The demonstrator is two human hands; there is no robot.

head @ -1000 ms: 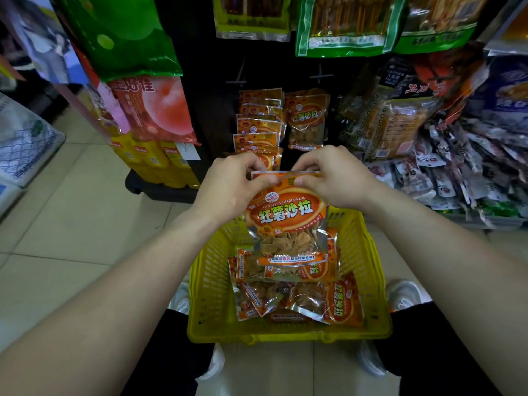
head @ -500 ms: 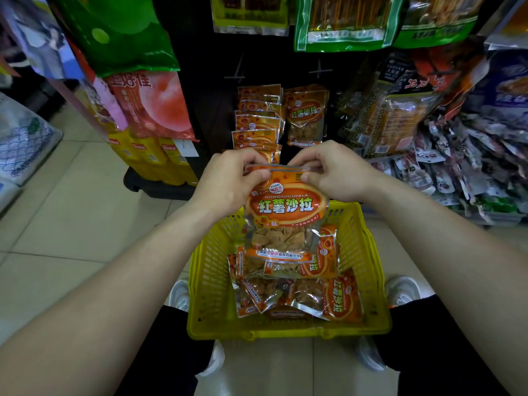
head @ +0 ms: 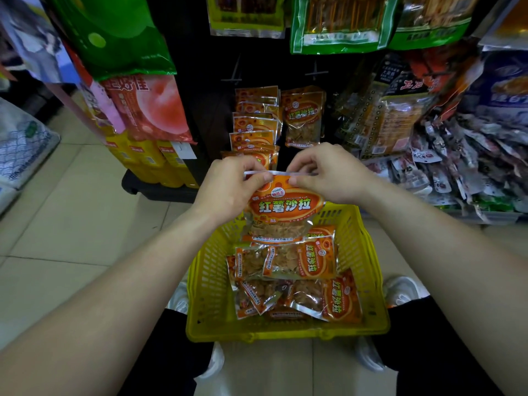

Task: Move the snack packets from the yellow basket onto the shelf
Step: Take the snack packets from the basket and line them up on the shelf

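- Both hands are up in front of the rack [head: 211, 110], and between them hangs one orange snack packet [head: 285, 208], held upright by its top seal.
- The left hand [head: 228, 190] pinches the left end of that clear top strip, thumb and fingertips closed on it.
- The right hand [head: 328, 174] pinches the right end of the same strip, fingers curled over the edge.
- The label faces the camera, right way up, and the packet's lower end dangles just above the far side of the yellow basket [head: 210, 281].
- The basket sits on the tiled floor [head: 71, 212] between the person's white shoes [head: 401, 290].
- Inside it lie loose packets of the same kind. One lies on its side across the middle [head: 303, 261] and one is at the near right corner [head: 340, 300]. Others are tucked under at the left, overlapping too much to count.
- Straight behind the hands are the hanging packets, same orange label. A column of them overlaps on the left [head: 254, 124], and a single one hangs just beside it on the right [head: 303, 118].
- The held packet's top edge sits level with the lowest one in that column, in front of it. I cannot tell whether they touch.
- Around all this, green bags [head: 337, 24] hang above, a pink bag [head: 154, 110] with a peach on it is to the left, and a heap of small silvery sachets [head: 457, 172] is to the right.
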